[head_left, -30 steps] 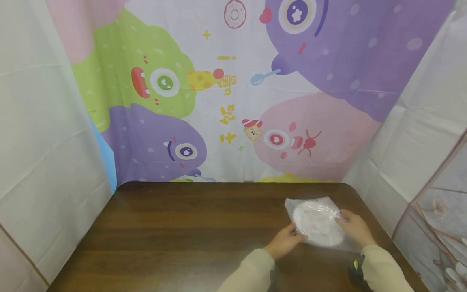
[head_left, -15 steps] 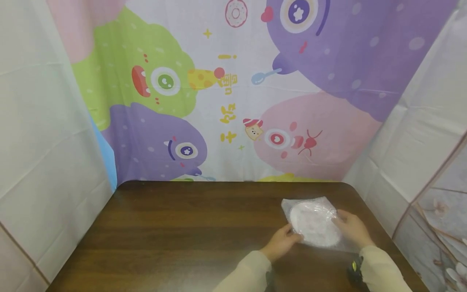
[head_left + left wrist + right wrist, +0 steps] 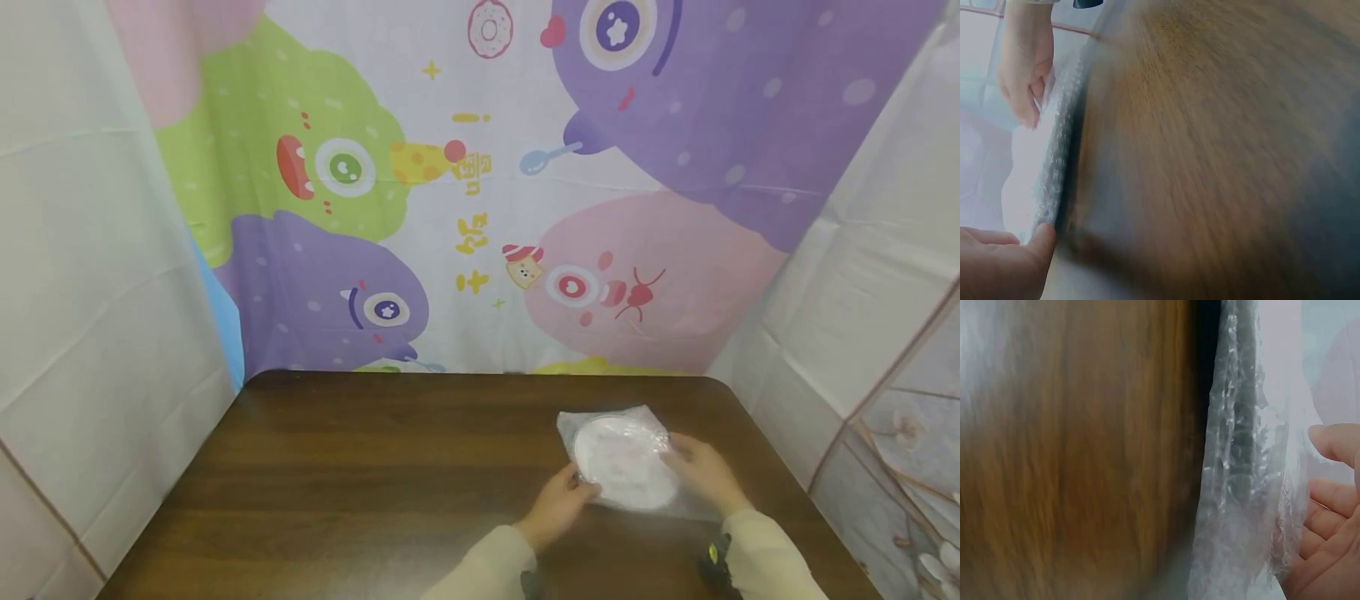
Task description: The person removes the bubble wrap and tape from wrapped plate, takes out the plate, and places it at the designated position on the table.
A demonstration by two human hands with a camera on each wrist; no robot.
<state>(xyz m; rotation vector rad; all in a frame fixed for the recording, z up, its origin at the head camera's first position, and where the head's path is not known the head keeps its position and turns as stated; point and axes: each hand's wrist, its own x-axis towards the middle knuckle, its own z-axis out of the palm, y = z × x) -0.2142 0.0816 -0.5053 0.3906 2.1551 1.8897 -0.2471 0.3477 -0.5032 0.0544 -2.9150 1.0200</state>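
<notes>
Two hands (image 3: 558, 504) (image 3: 705, 473) hold crinkly bubble wrap (image 3: 1238, 444) around what seems a round plate (image 3: 626, 462).

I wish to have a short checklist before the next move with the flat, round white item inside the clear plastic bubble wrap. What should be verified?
1. Left hand holding the near-left edge: ok, thumb and fingers are at the edge.
2. Right hand holding the right side: ok, though firmness cannot be told.
3. Clear plastic bubble wrap removed: not ok, it encloses the flat, round white item.
4. Opening of the wrap located: cannot tell.
5. Package resting on the dark brown wooden table: cannot tell, contact underneath is hidden.
</notes>
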